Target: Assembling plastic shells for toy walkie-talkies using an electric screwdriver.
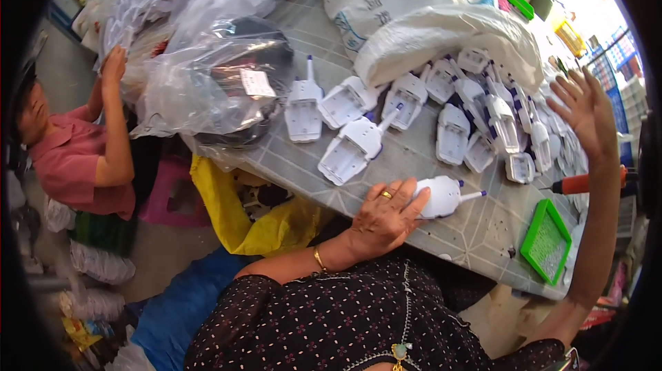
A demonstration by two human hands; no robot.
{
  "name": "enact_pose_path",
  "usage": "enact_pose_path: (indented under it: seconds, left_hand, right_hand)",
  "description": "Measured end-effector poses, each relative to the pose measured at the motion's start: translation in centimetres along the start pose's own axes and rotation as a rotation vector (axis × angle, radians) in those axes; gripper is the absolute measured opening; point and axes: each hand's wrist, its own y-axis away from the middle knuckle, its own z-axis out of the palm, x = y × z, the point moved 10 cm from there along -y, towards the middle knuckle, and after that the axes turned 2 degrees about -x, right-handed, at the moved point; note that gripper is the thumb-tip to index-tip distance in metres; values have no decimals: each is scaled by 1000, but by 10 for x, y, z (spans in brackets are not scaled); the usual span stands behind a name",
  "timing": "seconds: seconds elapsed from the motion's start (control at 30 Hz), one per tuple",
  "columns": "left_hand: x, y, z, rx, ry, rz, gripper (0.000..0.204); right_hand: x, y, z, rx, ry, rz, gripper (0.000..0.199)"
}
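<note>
My left hand (386,216), with a ring and a bracelet, grips the left end of a white plastic casing (441,197) at the table's near edge. That casing lies smooth side up, with a thin purple-tipped stem pointing right. Raised at the right, my right hand (585,105) has its fingers spread and nothing in it. Below it is a red-handled power screwdriver (589,182), its bit pointing left. More white casings, such as one casing (350,150) lying hollow side up, are scattered in front of me and heaped toward the right.
A green tray (529,250) of small metal pieces sits at the table's right. A large white woven sack (414,9) opens over the heap. Clear plastic bags (200,81) cover the far left. A person in a pink shirt (79,147) works there. A yellow bag (221,216) hangs below the table edge.
</note>
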Motion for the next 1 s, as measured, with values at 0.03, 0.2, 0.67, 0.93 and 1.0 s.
enact_pose_path:
  seconds: [0.03, 0.2, 0.67, 0.93, 1.0]
  left_hand:
    - [-2, 0, 0, 4, -12, -16, 68]
    - [-4, -4, -9, 27, -17, -19, 68]
    - [3, -2, -19, 61, 2, 16, 72]
    - [11, 5, -15, 96, 1, 28, 70]
    - [7, 4, -10, 92, 16, 25, 71]
  right_hand:
    - [-7, -5, 4, -13, 25, 3, 83]
    - [-3, -20, -2, 67, 83, 65, 94]
    - [36, 127, 22, -49, 196, -159, 41]
    - [162, 235, 43, 30, 483, -147, 11]
    - [186, 238, 32, 167, 436, -150, 10]
